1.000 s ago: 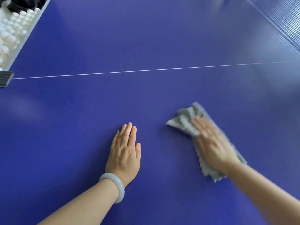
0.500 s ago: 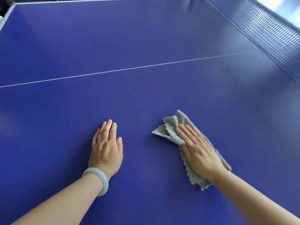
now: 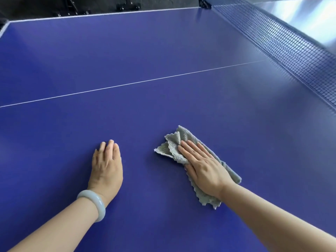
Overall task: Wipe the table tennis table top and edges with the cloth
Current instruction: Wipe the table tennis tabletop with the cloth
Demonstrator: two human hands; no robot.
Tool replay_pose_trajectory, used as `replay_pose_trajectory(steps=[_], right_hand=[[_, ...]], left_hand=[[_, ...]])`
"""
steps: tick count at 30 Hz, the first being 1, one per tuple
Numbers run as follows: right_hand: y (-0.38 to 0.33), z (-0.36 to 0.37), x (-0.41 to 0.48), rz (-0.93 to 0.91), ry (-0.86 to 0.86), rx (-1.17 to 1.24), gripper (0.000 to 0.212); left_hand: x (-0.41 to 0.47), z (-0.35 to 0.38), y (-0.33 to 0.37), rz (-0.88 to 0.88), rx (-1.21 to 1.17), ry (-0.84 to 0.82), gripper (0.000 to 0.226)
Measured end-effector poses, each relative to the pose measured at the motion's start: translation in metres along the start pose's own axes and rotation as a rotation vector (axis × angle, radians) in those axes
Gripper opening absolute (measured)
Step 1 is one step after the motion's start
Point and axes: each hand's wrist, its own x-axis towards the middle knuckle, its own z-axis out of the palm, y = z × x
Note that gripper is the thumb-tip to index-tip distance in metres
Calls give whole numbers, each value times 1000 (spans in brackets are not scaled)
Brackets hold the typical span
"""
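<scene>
right hand (image 3: pixel 203 168): straight fingers press cloth (image 3: pixel 173 147) | left hand (image 3: pixel 107 168): fingers flat on counter (image 3: pixel 163 51) | advice: even pressure, overlapping strokes toward edges

Bare forearms (image 3: pixel 54 228), one pale bangle (image 3: pixel 98 202), perhaps jade

No readable text — none anywhere

The middle of the crumpled grey terry cloth (image 3: pixel 181 140) lies hidden under the flat right hand (image 3: pixel 203 168). The blue table tennis tabletop (image 3: pixel 163 51) and the black mesh net (image 3: pixel 291 46) are cut off at the view's right side. Dark metal fittings (image 3: pixel 128 5) beyond the tabletop's far edge (cropped at the top) cannot be identified.
</scene>
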Motion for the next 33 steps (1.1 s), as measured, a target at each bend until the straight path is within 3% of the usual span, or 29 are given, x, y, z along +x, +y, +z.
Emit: replay_pose_trajectory(steps=[5,10,12,16,18,20,24,26,28,31,33], right_hand=[[-1,6,-1,-7,62,45,55],[49,-5,8,-25,145,118,54],[103,-19,20,198,240,50,53],[195,-51,45,978,296,175,57],[179,-50,72,1064,292,196,59],[132,-40,107,793,290,192,61],[43,-20,149,-81,54,162,55],[75,-33,156,-218,38,128,53],[140,-48,160,-53,145,72,52],[251,-77,148,646,241,82,56],[265,-82,142,936,237,167,59]], left_hand=[[14,1,91,209,-107,36,56],[50,17,150,33,-141,-25,62],[54,21,154,-31,-97,-3,65],[54,26,155,-29,-86,16,64],[54,25,155,-31,-87,2,70],[55,23,154,-33,-85,-4,72],[57,23,156,-39,-98,11,69],[57,24,156,-35,-84,8,69],[56,25,155,-37,-76,4,68],[55,25,156,-43,-66,-5,67],[56,27,155,-44,-58,-6,67]])
